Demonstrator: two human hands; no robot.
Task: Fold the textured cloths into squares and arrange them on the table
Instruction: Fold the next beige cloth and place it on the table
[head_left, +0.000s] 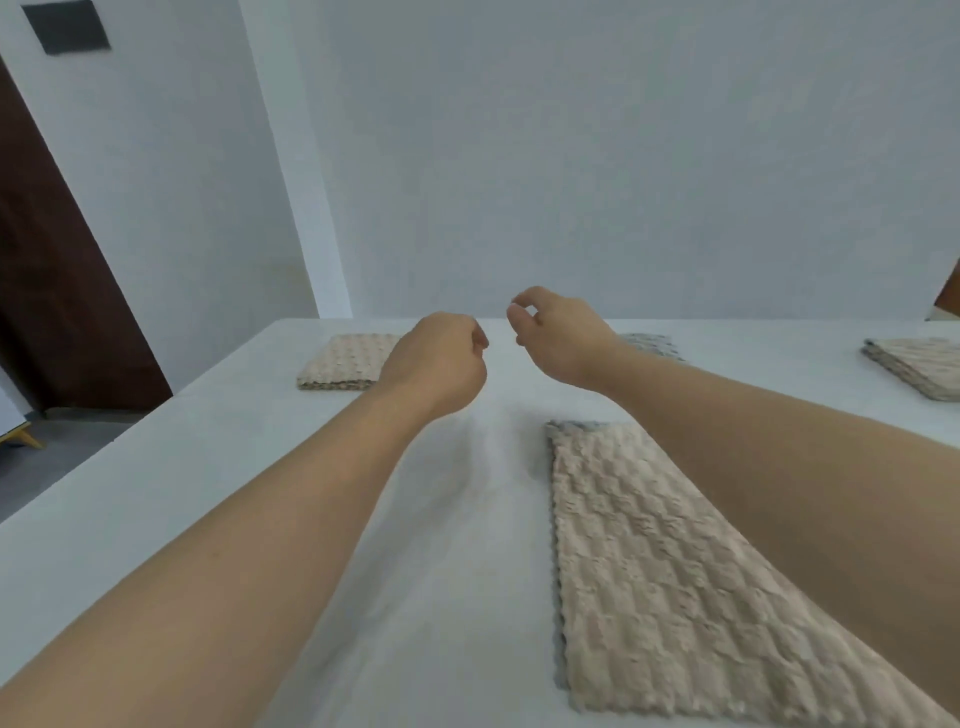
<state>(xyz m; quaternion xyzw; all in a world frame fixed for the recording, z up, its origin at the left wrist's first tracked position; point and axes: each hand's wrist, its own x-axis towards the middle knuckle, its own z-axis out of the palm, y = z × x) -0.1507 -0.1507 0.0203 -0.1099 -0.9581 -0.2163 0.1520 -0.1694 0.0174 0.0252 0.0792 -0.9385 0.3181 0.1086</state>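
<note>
A beige textured cloth lies as a long rectangle on the white table, near me and under my right forearm. A folded beige square sits at the far left of the table. A grey folded cloth shows partly behind my right wrist. Another folded beige cloth lies at the far right edge. Both hands hover above the table's far middle and hold nothing. My left hand has its fingers curled in. My right hand has loosely curled fingers, thumb near the fingertips.
A plain white wall rises right behind the table's far edge. A dark brown door stands at the left, with grey floor below it. A wooden leg of some furniture shows at the left edge.
</note>
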